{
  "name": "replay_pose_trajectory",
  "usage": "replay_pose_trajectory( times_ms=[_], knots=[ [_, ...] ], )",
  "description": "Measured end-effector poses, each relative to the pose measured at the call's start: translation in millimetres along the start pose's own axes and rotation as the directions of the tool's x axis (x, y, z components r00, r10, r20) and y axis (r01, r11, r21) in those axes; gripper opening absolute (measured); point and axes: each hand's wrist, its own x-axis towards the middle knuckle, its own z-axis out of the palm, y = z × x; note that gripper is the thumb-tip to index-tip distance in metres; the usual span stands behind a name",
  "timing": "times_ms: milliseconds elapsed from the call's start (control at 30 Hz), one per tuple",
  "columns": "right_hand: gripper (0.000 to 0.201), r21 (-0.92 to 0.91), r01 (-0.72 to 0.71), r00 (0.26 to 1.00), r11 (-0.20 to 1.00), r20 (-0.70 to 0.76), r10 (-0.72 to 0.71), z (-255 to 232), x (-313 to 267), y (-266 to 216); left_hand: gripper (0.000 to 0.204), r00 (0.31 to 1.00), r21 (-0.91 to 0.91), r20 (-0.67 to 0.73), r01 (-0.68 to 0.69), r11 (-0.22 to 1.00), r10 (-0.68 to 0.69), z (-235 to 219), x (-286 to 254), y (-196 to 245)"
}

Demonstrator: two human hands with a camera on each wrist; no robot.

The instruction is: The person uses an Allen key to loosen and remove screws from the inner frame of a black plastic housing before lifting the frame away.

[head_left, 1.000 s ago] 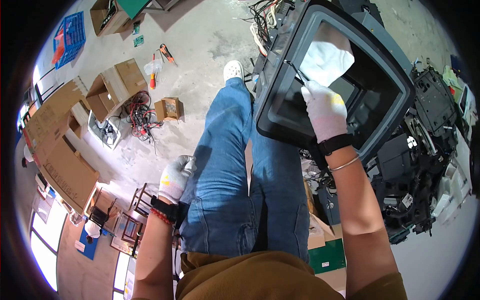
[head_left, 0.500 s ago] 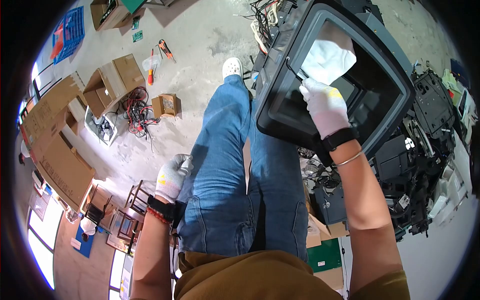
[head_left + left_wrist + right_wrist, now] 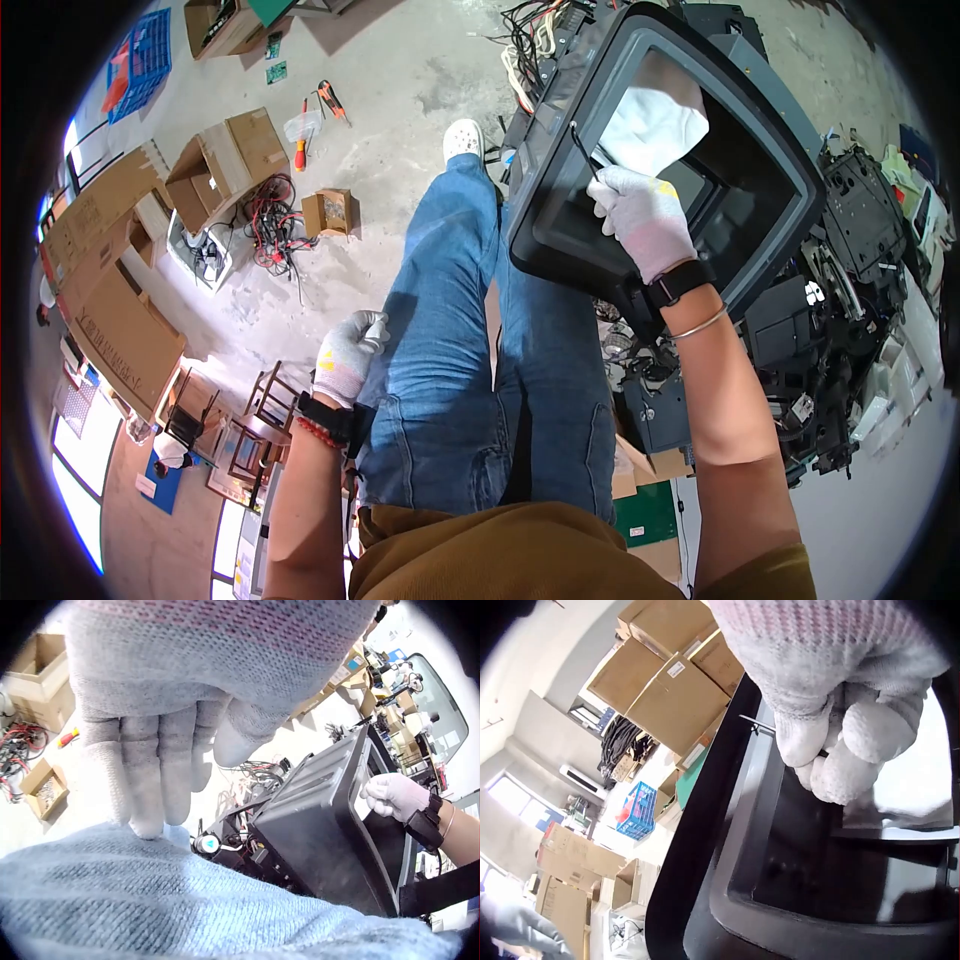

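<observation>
A black plastic casing (image 3: 560, 235), framed like an old CRT monitor, stands tilted by the person's right leg. Over its rectangular opening, my gloved right hand (image 3: 645, 225) pinches a thin dark wire-like strand (image 3: 580, 145) that runs up to the frame's edge. In the right wrist view the curled fingers (image 3: 844, 761) partly hide it. Behind them inside the casing lies a white sheet-like piece (image 3: 655, 125). My gloved left hand (image 3: 348, 355) rests beside the left thigh (image 3: 420, 360), fingers loosely bent and holding nothing; the left wrist view shows its relaxed fingers (image 3: 150, 772).
Dark plastic parts (image 3: 840, 300) are heaped to the right of the casing. Tangled cables (image 3: 525, 45) lie at its far left side. On the floor to the left are a small cardboard box (image 3: 328, 212), red and black cables (image 3: 272, 225), screwdrivers (image 3: 300, 153) and larger cartons (image 3: 225, 160).
My right hand has shifted slightly left and nearer the body, still pinching the strand, which now hangs more steeply. The left hand and casing stay nearly in place.
</observation>
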Motion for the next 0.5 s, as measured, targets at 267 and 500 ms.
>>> replay_pose_trajectory(
  times_ms=[267, 500],
  knots=[
    [0.02, -0.157, 0.035, 0.998, 0.987, 0.054, -0.027, -21, 6, -2, 0.023, 0.999, -0.021, -0.019, -0.047, 0.999, 0.047, 1, -4, 3],
    [0.015, -0.633, 0.272, 0.961, 0.725, 0.135, -0.242, -31, 15, -5, 0.021, 1.0, -0.031, -0.024, -0.008, 0.999, 0.007, 3, 1, -9]
  ],
)
